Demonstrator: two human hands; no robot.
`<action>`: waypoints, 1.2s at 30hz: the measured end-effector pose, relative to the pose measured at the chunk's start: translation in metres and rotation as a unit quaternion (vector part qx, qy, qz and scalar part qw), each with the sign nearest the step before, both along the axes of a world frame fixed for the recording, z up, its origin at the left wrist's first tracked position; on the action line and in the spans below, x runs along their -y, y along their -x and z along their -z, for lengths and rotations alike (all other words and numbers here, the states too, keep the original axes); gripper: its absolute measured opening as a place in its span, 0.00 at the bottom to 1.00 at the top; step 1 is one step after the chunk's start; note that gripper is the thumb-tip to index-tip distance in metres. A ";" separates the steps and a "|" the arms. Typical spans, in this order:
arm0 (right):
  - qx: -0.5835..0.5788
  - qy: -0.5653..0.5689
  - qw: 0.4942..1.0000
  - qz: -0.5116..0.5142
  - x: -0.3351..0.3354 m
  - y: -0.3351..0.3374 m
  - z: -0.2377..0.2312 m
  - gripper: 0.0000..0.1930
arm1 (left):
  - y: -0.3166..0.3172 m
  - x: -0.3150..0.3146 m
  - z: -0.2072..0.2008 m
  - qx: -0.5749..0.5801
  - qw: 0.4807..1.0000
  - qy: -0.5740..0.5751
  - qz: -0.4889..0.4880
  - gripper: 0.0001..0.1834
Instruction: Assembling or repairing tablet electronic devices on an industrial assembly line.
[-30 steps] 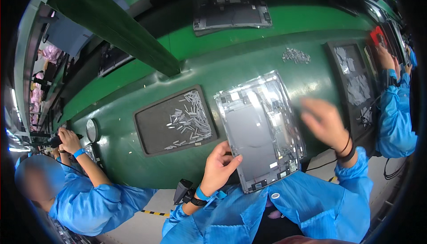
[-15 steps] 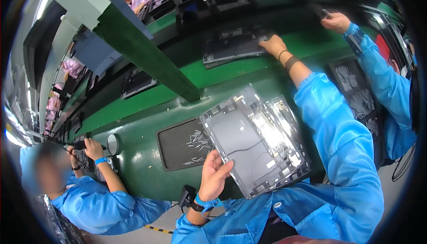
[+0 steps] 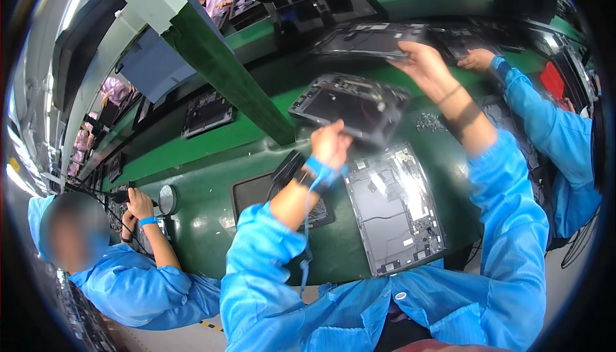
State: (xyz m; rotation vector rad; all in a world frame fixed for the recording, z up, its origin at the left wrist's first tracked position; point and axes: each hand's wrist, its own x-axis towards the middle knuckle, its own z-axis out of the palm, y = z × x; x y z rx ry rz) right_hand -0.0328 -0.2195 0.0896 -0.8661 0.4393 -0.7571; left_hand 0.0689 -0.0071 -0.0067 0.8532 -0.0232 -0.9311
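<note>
My left hand (image 3: pixel 330 143) is closed on the near edge of a dark, open electronic device casing (image 3: pixel 340 100), which hangs tilted over the bench and is blurred by motion. Farther off, my right hand (image 3: pixel 425 68) grips the near right edge of another thin device casing (image 3: pixel 366 41), a greyish one, also smeared by motion. A grey device casing (image 3: pixel 380 201) with black cables and small boards lies on the bench close to my body, touched by neither hand.
A dark shallow tray (image 3: pixel 247 193) is partly hidden behind my left forearm. Small grey pieces (image 3: pixel 431 122) lie right of centre. A green pillar (image 3: pixel 228 76) rises at centre left. One co-worker sits at left; another's hand (image 3: pixel 478 60) reaches in from the right.
My left hand has left the grey casing, which now lies flatter, and holds the dark casing farther forward. My right hand has moved rightward, holding a raised casing. The right co-worker's hand has lowered.
</note>
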 end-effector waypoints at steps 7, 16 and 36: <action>0.038 0.055 0.996 0.056 -0.065 0.092 -0.007 0.11 | -0.072 0.117 0.045 -0.047 0.969 -0.142 -0.194 0.10; 0.013 0.022 0.990 0.135 -0.151 0.141 0.051 0.20 | 0.056 0.035 -0.035 0.029 0.994 0.060 0.085 0.27; -0.307 0.828 0.468 -0.021 -0.121 0.148 0.061 0.16 | 0.129 -0.147 0.002 0.183 0.961 -0.113 0.172 0.35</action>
